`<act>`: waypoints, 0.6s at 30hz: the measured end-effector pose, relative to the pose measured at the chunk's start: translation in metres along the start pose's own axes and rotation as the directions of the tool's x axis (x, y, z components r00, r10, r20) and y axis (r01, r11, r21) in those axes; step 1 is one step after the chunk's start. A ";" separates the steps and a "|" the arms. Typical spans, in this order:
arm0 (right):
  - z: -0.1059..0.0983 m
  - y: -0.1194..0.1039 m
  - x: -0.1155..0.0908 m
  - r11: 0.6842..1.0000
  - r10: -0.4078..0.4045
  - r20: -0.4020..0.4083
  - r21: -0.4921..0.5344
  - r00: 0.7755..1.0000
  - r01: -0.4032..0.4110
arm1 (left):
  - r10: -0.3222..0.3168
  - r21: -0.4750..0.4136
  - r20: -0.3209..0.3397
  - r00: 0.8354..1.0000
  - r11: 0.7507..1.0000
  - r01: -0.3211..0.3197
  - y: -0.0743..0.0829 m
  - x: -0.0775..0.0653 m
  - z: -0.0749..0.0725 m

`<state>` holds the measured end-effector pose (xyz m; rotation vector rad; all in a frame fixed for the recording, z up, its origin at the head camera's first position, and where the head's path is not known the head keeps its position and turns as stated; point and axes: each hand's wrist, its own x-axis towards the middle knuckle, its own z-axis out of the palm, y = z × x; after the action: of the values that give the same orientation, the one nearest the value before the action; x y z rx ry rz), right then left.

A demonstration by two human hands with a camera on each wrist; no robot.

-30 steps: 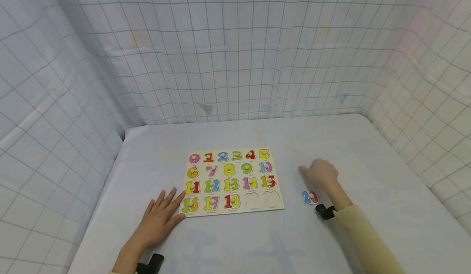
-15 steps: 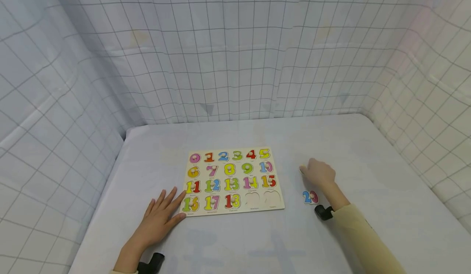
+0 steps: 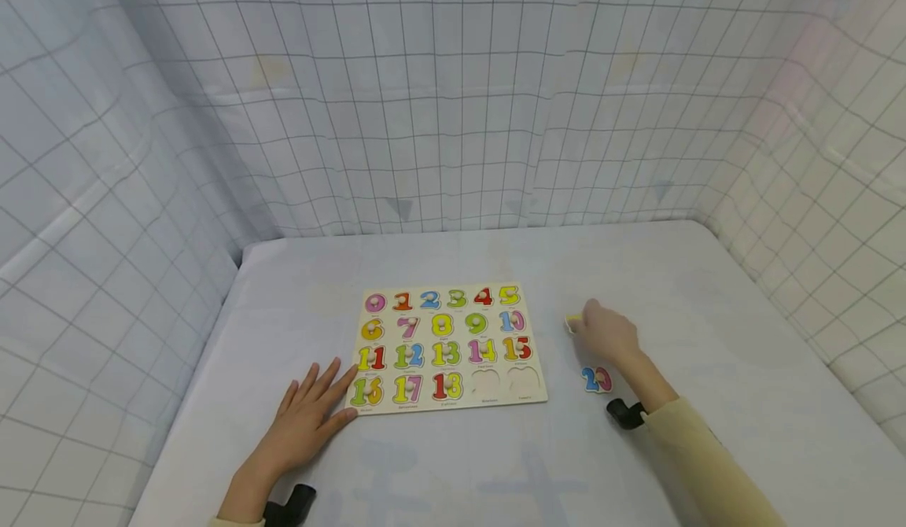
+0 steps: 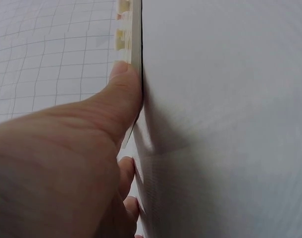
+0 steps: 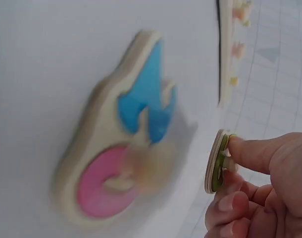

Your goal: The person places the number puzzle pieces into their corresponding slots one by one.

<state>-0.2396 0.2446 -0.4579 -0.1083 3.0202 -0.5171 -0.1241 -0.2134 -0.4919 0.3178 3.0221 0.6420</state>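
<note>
My left hand (image 3: pixel 304 429) lies flat with spread fingers at the left edge of a wooden number puzzle board (image 3: pixel 504 393). In the left wrist view the thumb (image 4: pixel 119 89) presses on the board's edge. Knobbed numbers 0 to 18 fill the board, and two bare recesses show at the bottom right. My right hand (image 3: pixel 609 334), right of the board, pinches a puzzle piece (image 5: pixel 218 163) by its small knob between thumb and fingers. That piece has a green face seen edge-on, with yellow showing in the head view; its number is hidden.
A blue and pink 20 piece (image 3: pixel 597 380) lies on the white table cover (image 3: pixel 439 472), close to the right wrist. Black wrist cameras sit on both wrists. White gridded cloth (image 3: pixel 453 118) hangs behind and at both sides.
My right hand has moved slightly left towards the board, carrying the puzzle piece, whose yellow part now shows more. The left hand and the 20 piece stay in place.
</note>
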 end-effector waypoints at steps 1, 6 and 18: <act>0.000 -0.005 -0.001 1.000 -0.027 0.002 -0.010 1.000 0.027 | 0.001 0.000 -0.001 1.000 1.000 -0.001 0.000 0.000 0.000; 0.003 -0.032 -0.005 0.981 -0.189 0.042 -0.033 0.981 0.190 | 0.006 -0.005 -0.004 1.000 1.000 -0.006 0.001 -0.001 -0.001; 0.019 -0.085 -0.009 0.862 -0.489 0.305 0.025 0.817 0.506 | 0.002 -0.010 0.008 1.000 1.000 -0.002 0.001 0.000 -0.002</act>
<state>-0.2244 0.1588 -0.4466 -0.9168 2.6787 -0.3953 -0.1237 -0.2135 -0.4898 0.3226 3.0104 0.6542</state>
